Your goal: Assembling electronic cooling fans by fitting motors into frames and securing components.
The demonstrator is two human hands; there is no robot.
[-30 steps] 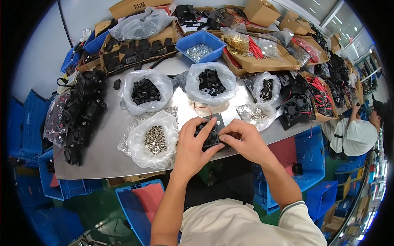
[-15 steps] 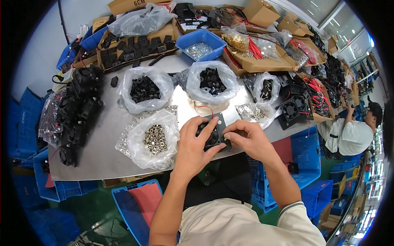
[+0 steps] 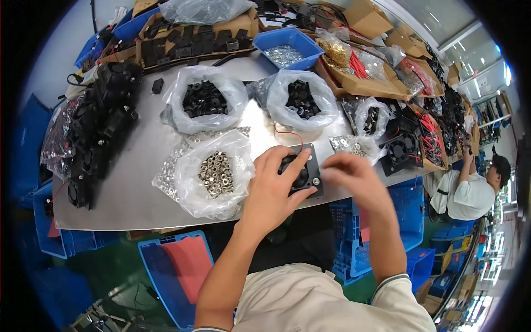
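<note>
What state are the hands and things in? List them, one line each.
Left hand: holding the fan unit.
Fan unit: flat on the metal table, partly covered.
Right hand: beside fan unit, blurred, grip unclear.
Red wire: curved.
Bag of metal parts: open.
Blue tray: open, holding metal pieces.

Black fan (image 3: 301,178), red wire (image 3: 291,132), silvery nuts (image 3: 216,176), blue tray (image 3: 305,63).

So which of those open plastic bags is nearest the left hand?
The front-left bag of silvery nuts, close beside the left hand. The two bags of black parts stand farther back; the smaller bags are off to the right.
</note>
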